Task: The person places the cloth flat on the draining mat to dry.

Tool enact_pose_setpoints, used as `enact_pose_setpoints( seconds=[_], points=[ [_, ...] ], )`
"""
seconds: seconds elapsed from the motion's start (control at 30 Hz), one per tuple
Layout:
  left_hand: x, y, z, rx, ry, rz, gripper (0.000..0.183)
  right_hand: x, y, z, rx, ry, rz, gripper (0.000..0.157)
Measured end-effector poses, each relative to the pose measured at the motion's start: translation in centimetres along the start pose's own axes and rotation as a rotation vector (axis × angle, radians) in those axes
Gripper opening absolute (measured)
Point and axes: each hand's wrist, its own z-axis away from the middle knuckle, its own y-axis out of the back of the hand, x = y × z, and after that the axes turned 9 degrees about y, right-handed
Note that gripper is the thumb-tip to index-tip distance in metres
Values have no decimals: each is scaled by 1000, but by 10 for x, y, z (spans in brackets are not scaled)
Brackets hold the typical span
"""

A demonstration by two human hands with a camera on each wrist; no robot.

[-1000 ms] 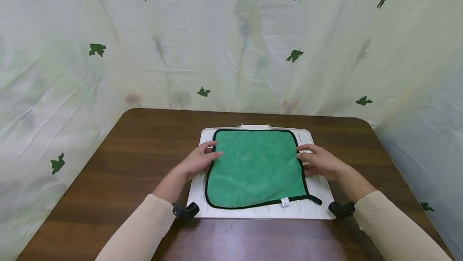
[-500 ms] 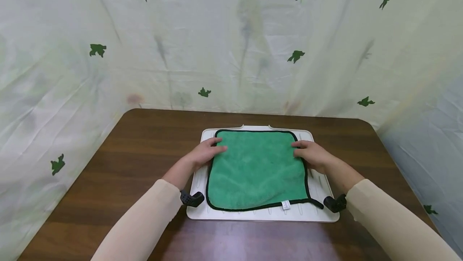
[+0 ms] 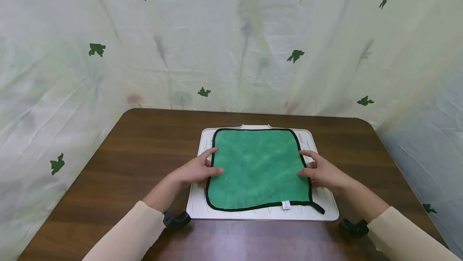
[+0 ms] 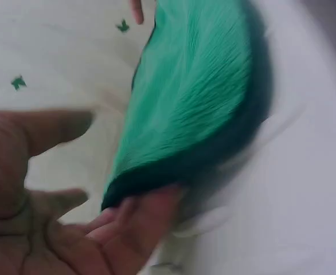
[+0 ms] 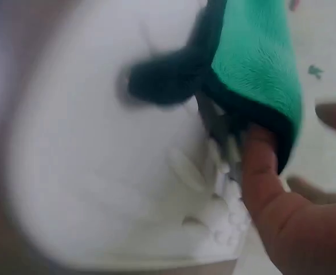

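A green cloth (image 3: 258,168) with a black border lies spread over a white ribbed tray (image 3: 197,208). My left hand (image 3: 189,171) is at the cloth's left edge, thumb and forefinger spread over the border. In the left wrist view, other fingers (image 4: 139,229) of it reach under the cloth's edge, while the thumb stands apart. At the right edge, my right hand (image 3: 325,175) has its thumb tip over the border. The right wrist view shows one finger (image 5: 262,166) tucked beneath the cloth's lifted edge. A white label (image 3: 285,205) and a black loop (image 3: 318,208) are at the cloth's near side.
The tray stands on a dark brown wooden table (image 3: 152,140), near its middle. Behind the table hangs a pale curtain (image 3: 217,44) with green leaf prints. Black wrist devices (image 3: 176,220) are worn at both cuffs.
Both hands have drawn back toward the body along the cloth's sides and slightly outward over the last half second. The cloth stays spread on the tray, with its right edge shifted a little.
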Motion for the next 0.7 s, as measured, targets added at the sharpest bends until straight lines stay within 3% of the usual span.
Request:
enact_pose_setpoints(
  seconds=[0.1, 0.2, 0.3, 0.4, 0.53, 0.7],
  points=[
    [-4, -2, 19, -88, -23, -24, 98, -1, -1, 17, -78, 34, -11, 84],
    [-3, -2, 30, -76, -37, -33, 101, -2, 1, 24, -66, 67, 16, 82],
    [-2, 1, 31, -40, -17, -40, 98, -2, 4, 24, -37, 45, 47, 76],
    [0, 3, 19, 3, -8, -65, 89, 2, 8, 14, -48, 13, 42, 69],
    [7, 8, -10, 92, 11, -43, 77, 3, 17, -10, -39, -7, -29, 62],
    [19, 16, -43, 92, 50, 12, 74, 0, 31, -41, -28, -7, -35, 60]
  ],
)
